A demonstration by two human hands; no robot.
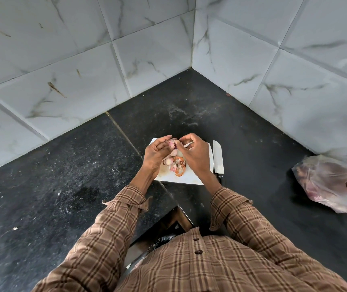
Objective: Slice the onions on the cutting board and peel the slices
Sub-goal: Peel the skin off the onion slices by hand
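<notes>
Head view: left hand [156, 153] fingers grip onion piece [172, 144]; right hand [195, 154] fingers pinch its skin.

Both hands cover the cutting board's [189, 178] far half, knife [218, 158] handle mostly hidden behind right wrist, plastic bag [328, 182] cut off at frame's right edge, contents too blurry to ID.

Two walls of white marble-effect tiles [80, 66] meet at an inside corner [192, 67]. Brown streaks mark the left wall. Below runs a black speckled stone countertop [48, 186], dusty, with pale smears near the corner. Lighting is even.
</notes>
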